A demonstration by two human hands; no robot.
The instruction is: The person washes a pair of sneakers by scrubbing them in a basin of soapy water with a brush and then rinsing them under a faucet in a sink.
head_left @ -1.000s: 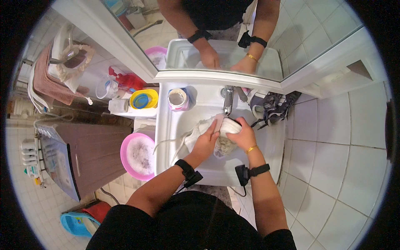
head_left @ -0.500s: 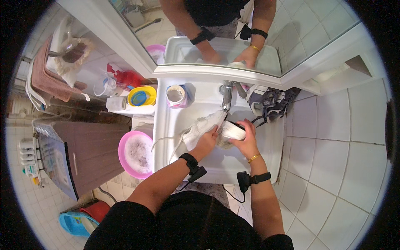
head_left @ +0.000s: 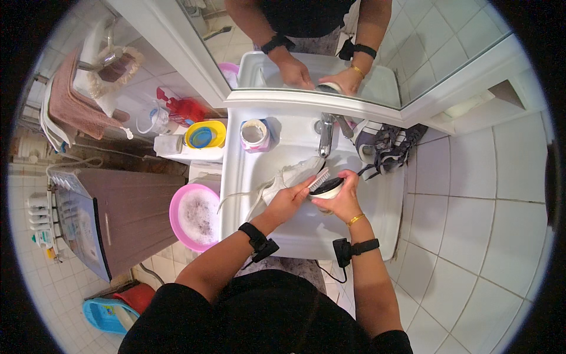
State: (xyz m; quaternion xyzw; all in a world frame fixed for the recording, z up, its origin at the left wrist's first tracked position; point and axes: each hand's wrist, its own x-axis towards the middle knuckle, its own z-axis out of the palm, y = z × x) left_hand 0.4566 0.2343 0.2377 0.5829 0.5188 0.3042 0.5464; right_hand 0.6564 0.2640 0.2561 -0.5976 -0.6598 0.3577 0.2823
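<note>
My right hand [head_left: 345, 200] grips a white shoe [head_left: 331, 195] over the sink, its black face turned up and its white rim showing. Which part of the shoe the black face is cannot be made out for certain. Between the fingers of my left hand [head_left: 288, 202] is a small brush [head_left: 320, 178] with pale bristles, held against or close beside the black face. A second white item [head_left: 298, 172], cloth-like with trailing laces, lies in the sink behind my left hand. The chrome tap [head_left: 325, 141] stands just beyond both hands.
The white sink [head_left: 283, 233] has a tub [head_left: 254, 135] at its back left and a dark grey laced shoe [head_left: 386, 144] at its back right. A pink basin [head_left: 196, 218] of sudsy water sits left. A mirror [head_left: 330, 47] rises behind.
The white shoe in my right hand has been turned so its black face shows upward. My left hand has shifted slightly, and the brush bristles have come into sight.
</note>
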